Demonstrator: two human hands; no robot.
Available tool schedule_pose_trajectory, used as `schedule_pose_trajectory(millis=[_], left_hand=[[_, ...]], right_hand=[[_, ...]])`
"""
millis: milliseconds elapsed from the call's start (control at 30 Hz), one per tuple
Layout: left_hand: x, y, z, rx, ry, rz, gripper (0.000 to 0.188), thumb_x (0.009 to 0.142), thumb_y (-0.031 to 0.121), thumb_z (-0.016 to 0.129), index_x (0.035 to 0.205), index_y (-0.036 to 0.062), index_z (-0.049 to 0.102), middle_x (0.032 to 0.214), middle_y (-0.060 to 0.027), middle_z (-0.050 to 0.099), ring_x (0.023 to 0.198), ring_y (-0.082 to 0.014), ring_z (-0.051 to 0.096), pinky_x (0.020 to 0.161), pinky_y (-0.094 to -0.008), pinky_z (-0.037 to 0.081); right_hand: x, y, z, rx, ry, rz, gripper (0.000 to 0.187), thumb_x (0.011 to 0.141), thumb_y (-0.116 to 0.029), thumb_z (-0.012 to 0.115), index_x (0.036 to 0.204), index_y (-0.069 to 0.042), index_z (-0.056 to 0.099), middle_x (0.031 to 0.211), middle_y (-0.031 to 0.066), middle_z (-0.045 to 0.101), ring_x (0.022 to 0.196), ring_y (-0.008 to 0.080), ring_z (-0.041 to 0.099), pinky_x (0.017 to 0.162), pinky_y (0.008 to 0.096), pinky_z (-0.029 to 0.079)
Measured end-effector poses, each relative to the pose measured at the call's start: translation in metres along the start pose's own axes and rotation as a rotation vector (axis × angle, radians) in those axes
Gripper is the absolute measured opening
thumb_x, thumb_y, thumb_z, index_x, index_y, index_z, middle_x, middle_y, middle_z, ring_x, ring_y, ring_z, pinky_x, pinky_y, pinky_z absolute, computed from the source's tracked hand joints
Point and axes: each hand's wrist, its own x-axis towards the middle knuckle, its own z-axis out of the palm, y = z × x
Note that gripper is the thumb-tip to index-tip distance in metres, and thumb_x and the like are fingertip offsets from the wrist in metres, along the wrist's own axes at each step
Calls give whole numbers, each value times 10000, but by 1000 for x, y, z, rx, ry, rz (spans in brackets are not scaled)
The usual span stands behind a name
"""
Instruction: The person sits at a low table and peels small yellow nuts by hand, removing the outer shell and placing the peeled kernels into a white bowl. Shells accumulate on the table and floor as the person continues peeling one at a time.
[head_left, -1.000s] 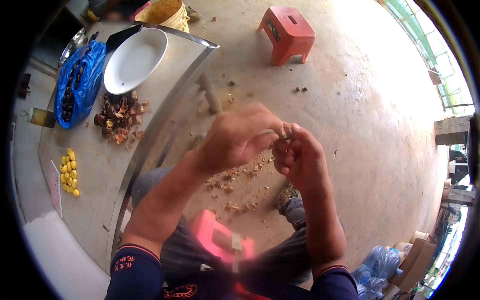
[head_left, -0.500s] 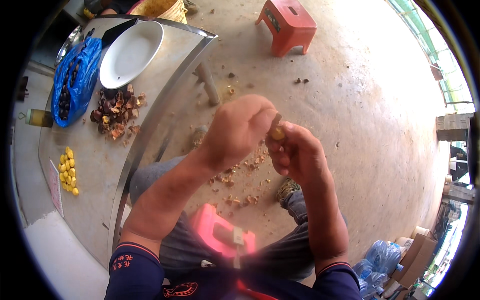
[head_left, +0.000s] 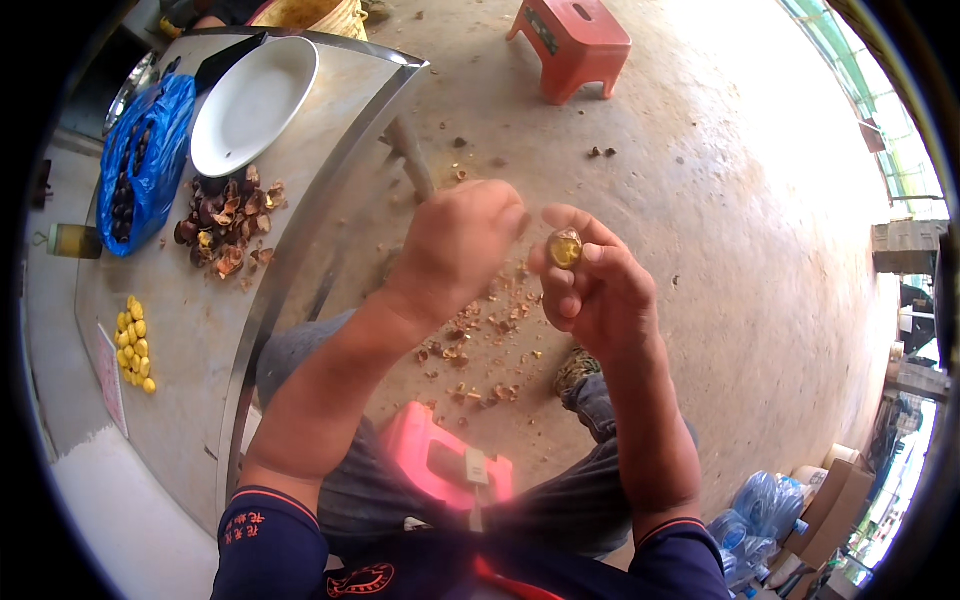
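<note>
A partly peeled chestnut (head_left: 565,248) sits between the thumb and fingers of my right hand (head_left: 605,285), its yellow flesh showing inside a brown rim of shell. My left hand (head_left: 462,240) is closed just to the left of it, apart from the nut and a little smeared by motion. Whatever its fingers may pinch is hidden. On the table to the left lie a heap of brown shell pieces (head_left: 228,222) and a small group of peeled yellow chestnuts (head_left: 133,345). A blue plastic bag (head_left: 165,165) with dark nuts inside lies behind them.
A white oval plate (head_left: 255,105) rests on the metal-edged table (head_left: 190,330). Shell bits (head_left: 490,330) litter the floor below my hands. A red stool (head_left: 575,45) stands ahead, a pink stool (head_left: 430,455) between my legs. Plastic bottles (head_left: 760,510) lie at lower right.
My left hand has pulled away from the nut, slightly left and up. The chestnut's yellow flesh now shows more openly in my right hand, whose index finger has lifted.
</note>
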Motion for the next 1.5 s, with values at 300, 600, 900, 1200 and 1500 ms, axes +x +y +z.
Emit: schedule_pose_trajectory(millis=[300, 600, 900, 1200, 1500], left_hand=[[-1, 11, 0, -160, 8, 337, 300, 825, 57, 617, 1120, 7, 629, 1148, -158, 623, 957, -232, 629, 744, -319, 534], [-1, 11, 2, -168, -54, 469, 536, 825, 401, 766, 1149, 1, 618, 1103, -146, 630, 915, -248, 642, 727, -328, 540], [2, 12, 1, -51, 42, 592, 427, 781, 274, 816, 1065, 4, 648, 977, -150, 658, 820, -286, 672, 707, -357, 547], [-1, 18, -2, 22, 18, 603, 373, 744, 205, 831, 1008, 7, 657, 915, -136, 653, 781, -302, 664, 678, -359, 547], [-4, 17, 1, 161, -82, 609, 376, 770, 246, 802, 1027, 16, 653, 799, -88, 605, 638, -270, 607, 549, -356, 497]], right_hand=[[-1, -3, 1, -51, 75, -112, 140, 897, -154, 528, 1004, -64, 515, 960, 187, 645, 461, 88, 430, 378, 218, 354], [-4, -2, -2, -39, -105, -67, 87, 865, -89, 571, 843, -85, 487, 640, 54, 515, 428, 142, 477, 351, 269, 361], [-6, -1, -1, -113, -105, -30, 126, 881, -165, 601, 872, -60, 531, 681, 60, 546, 477, 136, 510, 405, 282, 383], [-14, -25, 3, -593, -6, 88, 296, 897, -275, 618, 967, 10, 656, 683, 5, 557, 574, 91, 507, 516, 239, 389], [-11, -28, -15, -393, -18, 297, 197, 815, -100, 573, 948, 16, 660, 687, -19, 518, 592, 82, 484, 510, 249, 380]])
